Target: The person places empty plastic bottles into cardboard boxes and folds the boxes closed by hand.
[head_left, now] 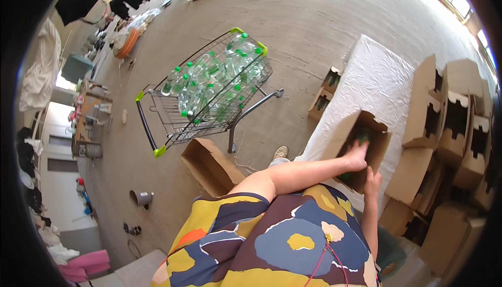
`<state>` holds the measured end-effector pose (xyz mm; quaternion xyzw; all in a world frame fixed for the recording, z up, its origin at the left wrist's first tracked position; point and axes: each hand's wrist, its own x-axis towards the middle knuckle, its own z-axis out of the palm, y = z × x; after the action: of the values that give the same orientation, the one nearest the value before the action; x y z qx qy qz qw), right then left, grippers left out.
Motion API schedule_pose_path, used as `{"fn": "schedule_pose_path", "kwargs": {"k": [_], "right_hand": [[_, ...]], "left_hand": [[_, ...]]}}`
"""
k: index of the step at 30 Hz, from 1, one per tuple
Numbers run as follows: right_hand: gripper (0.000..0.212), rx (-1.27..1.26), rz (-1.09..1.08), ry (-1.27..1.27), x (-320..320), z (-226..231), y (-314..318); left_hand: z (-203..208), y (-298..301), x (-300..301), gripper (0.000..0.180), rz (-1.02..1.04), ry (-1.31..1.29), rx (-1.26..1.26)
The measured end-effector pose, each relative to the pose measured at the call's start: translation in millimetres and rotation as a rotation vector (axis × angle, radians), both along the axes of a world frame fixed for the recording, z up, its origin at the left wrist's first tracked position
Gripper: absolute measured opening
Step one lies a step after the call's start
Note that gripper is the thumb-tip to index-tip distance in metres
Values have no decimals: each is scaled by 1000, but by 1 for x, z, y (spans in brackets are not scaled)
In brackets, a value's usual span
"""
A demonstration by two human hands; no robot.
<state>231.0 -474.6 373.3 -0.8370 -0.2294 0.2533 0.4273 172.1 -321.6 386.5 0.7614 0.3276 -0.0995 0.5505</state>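
Observation:
An open cardboard box (377,153) is tilted on the end of a white-covered table, close in front of me. My left hand (357,156) reaches down inside it, with the fingers around a clear bottle (363,134) showing some green. Shadow in the box hides most of that bottle. At the box's near right edge, my right hand (372,181) grips the cardboard. To the left stands a shopping cart (150,125), heaped with clear bottles (201,88) that have green caps.
Several open cardboard boxes (451,130) are stacked on the right. Smaller boxes (320,104) stand beyond the white-covered table (379,70). An empty carton (209,166) lies below the cart. Farther left are a grey bucket (140,198) and a wooden workbench (91,111).

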Motion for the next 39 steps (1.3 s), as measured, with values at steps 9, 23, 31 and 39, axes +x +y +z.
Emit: {"fn": "schedule_pose_path", "kwargs": {"k": [9, 23, 31, 39], "right_hand": [[36, -32, -111, 42, -4, 16, 1], [39, -9, -385, 219, -8, 8, -5], [39, -101, -463, 180, -13, 14, -1], [41, -91, -463, 126, -20, 11, 1]], "left_hand": [[120, 100, -69, 42, 62, -977, -62], [-107, 527, -406, 56, 673, 198, 858], [-121, 592, -443, 77, 465, 516, 722], [-111, 589, -432, 63, 315, 821, 837]]}}
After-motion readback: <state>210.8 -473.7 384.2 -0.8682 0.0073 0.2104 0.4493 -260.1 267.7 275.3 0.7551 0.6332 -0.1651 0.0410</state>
